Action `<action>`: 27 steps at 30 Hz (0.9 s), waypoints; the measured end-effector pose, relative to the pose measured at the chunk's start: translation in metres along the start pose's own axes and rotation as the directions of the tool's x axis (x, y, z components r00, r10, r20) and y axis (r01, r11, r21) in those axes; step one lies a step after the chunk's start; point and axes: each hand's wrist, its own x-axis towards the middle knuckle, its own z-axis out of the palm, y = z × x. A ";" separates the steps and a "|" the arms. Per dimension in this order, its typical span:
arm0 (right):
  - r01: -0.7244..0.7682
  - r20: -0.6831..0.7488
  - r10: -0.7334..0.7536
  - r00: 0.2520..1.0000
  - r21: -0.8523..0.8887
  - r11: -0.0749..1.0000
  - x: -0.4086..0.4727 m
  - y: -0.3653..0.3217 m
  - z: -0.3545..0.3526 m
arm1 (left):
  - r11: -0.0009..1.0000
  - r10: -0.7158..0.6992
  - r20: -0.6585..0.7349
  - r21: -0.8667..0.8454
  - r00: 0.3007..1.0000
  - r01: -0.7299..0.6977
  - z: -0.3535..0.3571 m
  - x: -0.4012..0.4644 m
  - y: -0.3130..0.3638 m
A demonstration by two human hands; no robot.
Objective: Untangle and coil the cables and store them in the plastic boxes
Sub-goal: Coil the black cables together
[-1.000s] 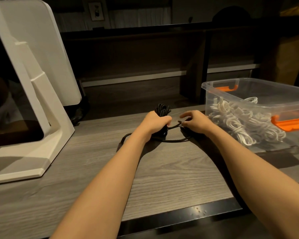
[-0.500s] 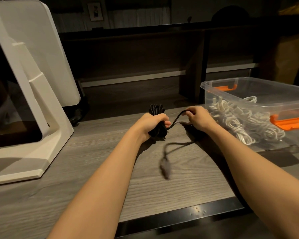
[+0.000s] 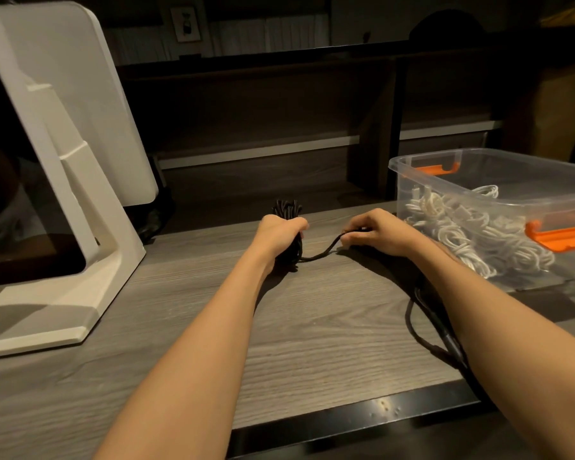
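Observation:
My left hand (image 3: pixel 279 232) grips a bundle of black cable (image 3: pixel 287 210) upright on the wooden table, its folded loops sticking out above and below my fist. A loose strand (image 3: pixel 319 255) runs from the bundle's lower end to my right hand (image 3: pixel 375 232), which pinches it between thumb and fingers. The cable's free tail (image 3: pixel 422 333) lies on the table under my right forearm, partly hidden. A clear plastic box (image 3: pixel 472 167) with orange latches stands at the right, holding several coiled white cables (image 3: pixel 462 227).
A white monitor stand and screen (image 3: pixel 80 200) fill the left side of the table. Dark shelving (image 3: pixel 263 144) runs along the back. The table's black front edge (image 3: pixel 346 423) is near my elbows.
My right hand has drawn the strand to the right, away from the bundle. The free tail has swung from the middle of the table to under my right forearm.

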 end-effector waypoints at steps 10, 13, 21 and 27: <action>0.109 0.113 -0.166 0.980 0.397 0.911 -0.011 -0.038 -0.004 | 0.978 0.062 0.135 0.188 0.989 -0.087 0.001 -0.005 -0.001; 0.121 0.068 -0.167 0.984 0.435 0.892 -0.010 -0.045 -0.002 | 0.965 0.019 0.227 0.249 0.974 -0.077 0.001 -0.008 0.003; 0.190 -0.071 -0.177 0.982 0.439 0.878 -0.011 -0.049 -0.002 | 0.997 0.037 0.421 0.042 0.906 -0.060 0.001 -0.015 0.008; 0.152 0.011 -0.188 0.982 0.541 0.827 -0.009 -0.036 -0.004 | 0.997 0.037 0.525 0.039 0.850 -0.068 -0.002 -0.012 0.006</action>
